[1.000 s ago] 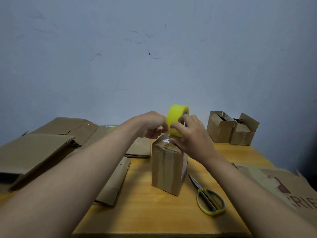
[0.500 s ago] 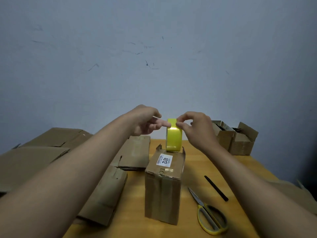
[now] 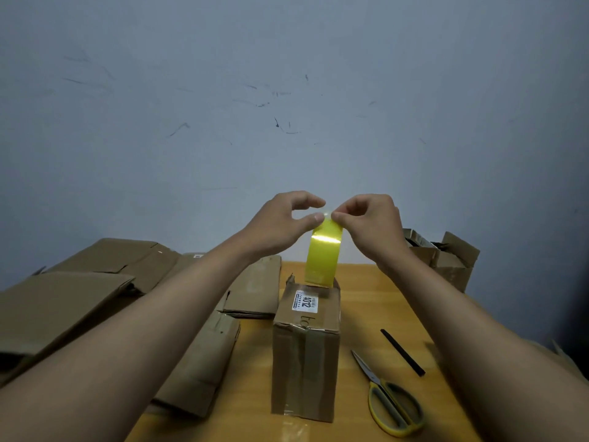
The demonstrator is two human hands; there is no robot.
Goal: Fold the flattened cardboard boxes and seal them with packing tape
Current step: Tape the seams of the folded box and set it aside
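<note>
both hands, left hand (image 3: 280, 223) and right hand (image 3: 366, 220), pinch the top of the tape roll (image 3: 323, 253) standing on the box (image 3: 306, 352); the tape end could slip or restick, and the roll may topple.

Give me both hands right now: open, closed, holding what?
Left hand: closed, thumb and fingers pinching the top of the yellow tape roll.
Right hand: closed, fingertips pinching the top of the same roll, which stands on the cardboard box.

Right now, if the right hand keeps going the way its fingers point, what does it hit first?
The right hand points left, pinching the top of the tape roll. Going on, it would likely meet the left hand's fingertips first; depth is unclear.
</note>
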